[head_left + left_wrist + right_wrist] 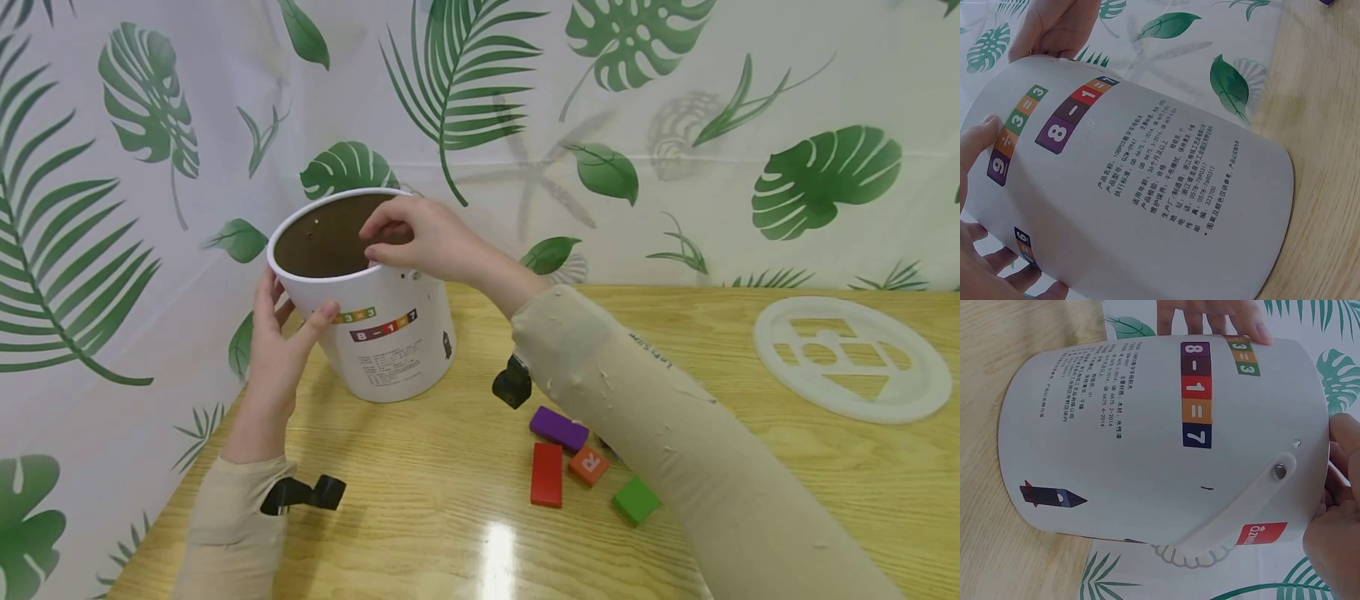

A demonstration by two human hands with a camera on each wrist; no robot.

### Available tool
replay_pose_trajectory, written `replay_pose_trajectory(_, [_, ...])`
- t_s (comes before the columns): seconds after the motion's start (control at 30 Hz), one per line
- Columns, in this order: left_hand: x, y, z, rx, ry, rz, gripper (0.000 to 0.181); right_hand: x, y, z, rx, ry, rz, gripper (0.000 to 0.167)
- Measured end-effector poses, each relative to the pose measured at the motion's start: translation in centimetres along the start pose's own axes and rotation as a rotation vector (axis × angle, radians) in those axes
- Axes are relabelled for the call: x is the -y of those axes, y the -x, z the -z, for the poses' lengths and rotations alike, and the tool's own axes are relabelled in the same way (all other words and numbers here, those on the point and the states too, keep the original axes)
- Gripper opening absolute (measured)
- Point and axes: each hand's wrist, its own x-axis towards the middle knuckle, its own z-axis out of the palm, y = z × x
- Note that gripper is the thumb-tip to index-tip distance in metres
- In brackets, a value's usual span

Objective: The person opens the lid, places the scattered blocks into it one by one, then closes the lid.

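A white bucket (390, 367) with a brown inside and printed number sums stands on the table, tilted slightly. My left hand (281, 350) holds its left side, thumb on the printed front and fingers round the wall. In the left wrist view, that thumb (979, 140) lies beside the printed 9. My right hand (427, 237) is at the bucket's right rim, its loosely bent fingers over the opening. Thumb and forefinger stand apart there, with nothing visible between them. The right wrist view shows the right hand (1338, 519) by the rim, partly cut off.
A purple block (558, 428), a red block (547, 475), an orange block (588, 466) marked R and a green block (636, 501) lie beside the right forearm. Another piece is partly hidden by the sleeve. A white shape-cutout disc (772, 346) lies at right. Leaf-patterned sheeting (495, 175) borders the table.
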Motion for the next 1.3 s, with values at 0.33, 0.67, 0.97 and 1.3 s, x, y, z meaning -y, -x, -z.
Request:
replay_pose_trajectory(0.33, [-0.2,0.0,-0.1,-0.003,-0.007,0.002,0.088,-0.1,0.1,0.1,0.003,-0.017,0.007,0.023])
replay_pose_trajectory(0.67, [-0.2,-0.1,0.0,0.003,0.003,0.0,0.089,0.0,0.4,-0.4,-0.038,-0.006,0.072,0.023])
replay_pose_trajectory(0.97, [0.0,0.0,0.0,0.003,-0.001,0.011,0.088,0.3,3.2,0.2,-0.07,0.009,0.187,0.023])
replay_pose_trajectory(1.3, [-0.1,0.1,0.1,-0.004,0.003,0.003,0.088,-0.8,8.5,1.1,0.052,0.005,0.182,0.028])
